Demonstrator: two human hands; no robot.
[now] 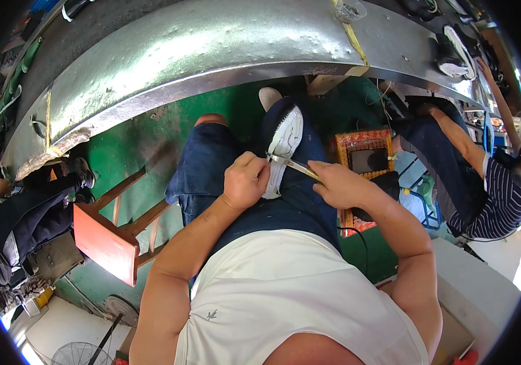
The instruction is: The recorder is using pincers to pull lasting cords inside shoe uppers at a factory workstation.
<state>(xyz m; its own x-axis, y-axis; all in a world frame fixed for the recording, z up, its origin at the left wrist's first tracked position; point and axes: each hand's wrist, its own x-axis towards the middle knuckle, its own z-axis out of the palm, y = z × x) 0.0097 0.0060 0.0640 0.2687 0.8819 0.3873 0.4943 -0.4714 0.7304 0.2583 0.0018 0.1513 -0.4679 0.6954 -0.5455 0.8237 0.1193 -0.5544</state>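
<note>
A white shoe (286, 135) lies across my lap with its underside up and a toothed edge along its toe. My right hand (341, 184) is closed round the handle of metal pincers (300, 168). Their head touches the shoe near its middle, close to my left fingers. My left hand (246, 180) is closed in a pinch at the shoe's left side. What its fingers hold, if anything, is hidden.
A long metal-topped bench (212, 42) curves ahead of my knees. An orange wooden stool (107, 243) stands at left, and an orange-edged woven seat (364, 155) at right. People sit on both sides; a striped shirt (498, 207) shows at right. Black-and-white shoes (455, 55) lie on the bench.
</note>
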